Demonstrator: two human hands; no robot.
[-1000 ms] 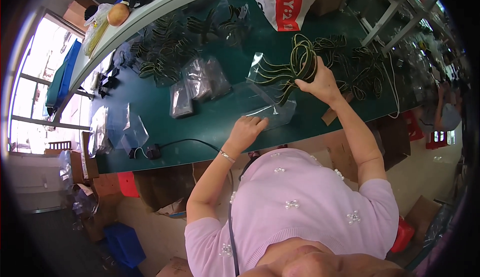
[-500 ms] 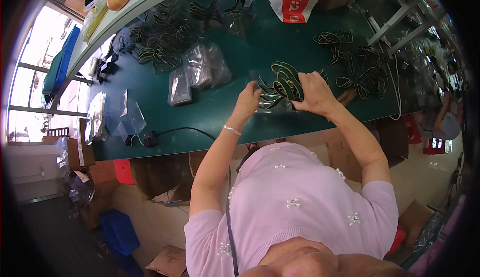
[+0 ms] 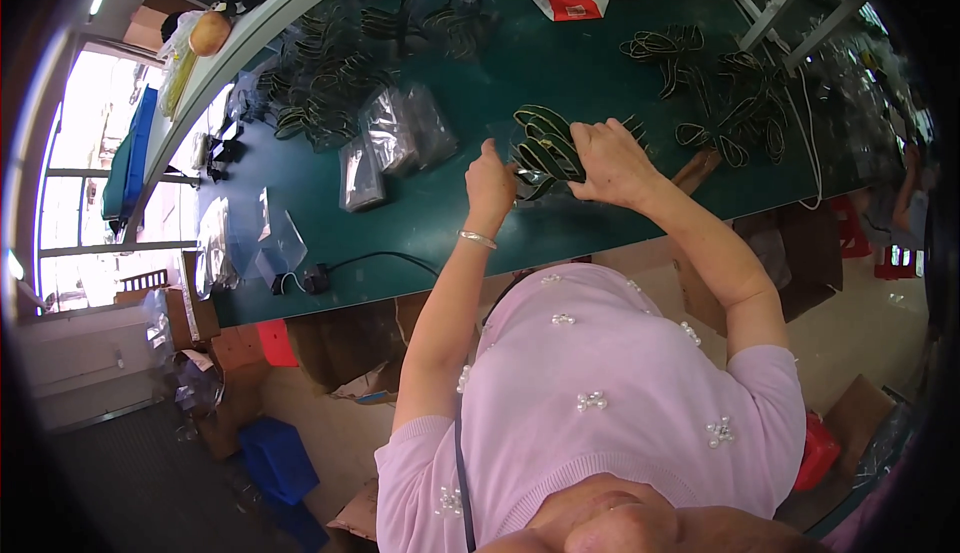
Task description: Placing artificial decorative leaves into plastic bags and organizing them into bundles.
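A looped bundle of dark straps with yellowish edges [image 3: 543, 131] is gripped in my right hand [image 3: 615, 165], its fingers wrapped round the right side. My left hand [image 3: 490, 191] is closed just left of the bundle, thumb raised, at the edge of a clear plastic bag [image 3: 522, 189] that shows beneath the straps. The bag is mostly hidden, and I cannot tell how far the straps are inside it. Both hands are over the near part of the green table.
Stacks of clear plastic bags [image 3: 392, 133] lie left of my hands. Behind them is a heap of bagged straps [image 3: 320, 83]. More loose strap bundles [image 3: 735, 103] lie to the right, near a white cable [image 3: 803, 133]. A black cord with a plug [image 3: 318, 277] crosses the front edge.
The view has shifted a little. The strap bundle and my right hand have moved slightly left, closer to my left hand, which has turned more upright.
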